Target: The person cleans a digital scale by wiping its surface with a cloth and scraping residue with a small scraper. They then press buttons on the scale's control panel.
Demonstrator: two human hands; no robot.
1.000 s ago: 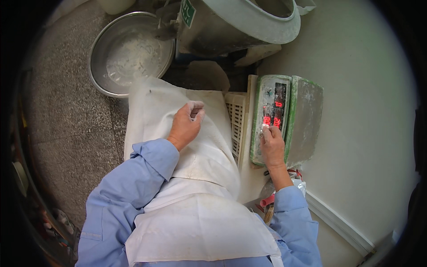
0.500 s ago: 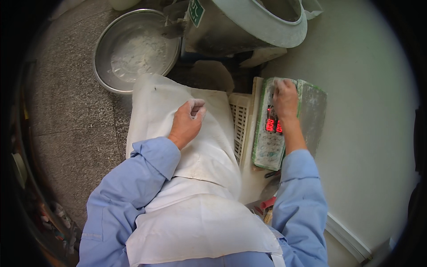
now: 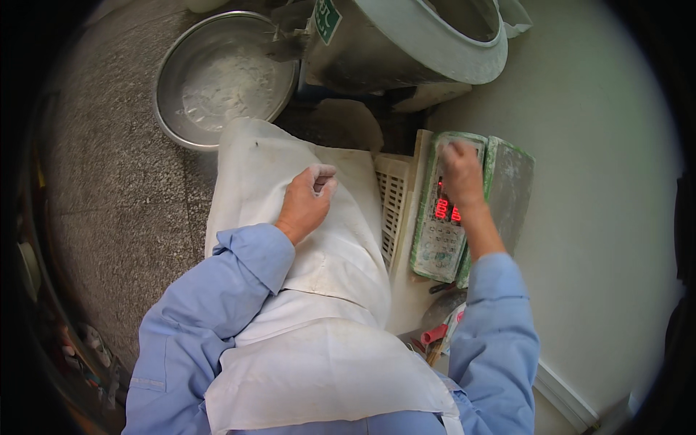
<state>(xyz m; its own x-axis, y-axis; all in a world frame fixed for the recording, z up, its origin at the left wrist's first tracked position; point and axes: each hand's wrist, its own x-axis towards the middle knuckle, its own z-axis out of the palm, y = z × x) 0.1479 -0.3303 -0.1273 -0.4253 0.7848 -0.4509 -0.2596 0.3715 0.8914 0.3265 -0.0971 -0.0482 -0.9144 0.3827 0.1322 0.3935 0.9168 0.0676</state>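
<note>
My left hand (image 3: 307, 203) rests above the white apron (image 3: 333, 275) over my lap, its whitened fingers curled in toward the thumb. No object shows in it. To the right, my right hand (image 3: 462, 177) is over the panel of a digital scale (image 3: 437, 250) with a red lit display and green edges. Its fingers are bent and bunched, slightly smeared by motion; whether they hold anything is hidden. I cannot tell if they touch the panel. White powder coats much of the scale.
A wide steel bowl (image 3: 170, 119) with white powder inside stands at the upper left. Beside it is a large pale-rimmed metal drum (image 3: 435, 51). A cream slatted crate (image 3: 391, 199) sits left of the scale. A pink-red tube-like object (image 3: 433, 334) lies by my right forearm, near a pale wall (image 3: 602, 217).
My right hand has drawn slightly down and back along the scale panel. The left hand keeps its curled pose. The whole view has shifted a little.
</note>
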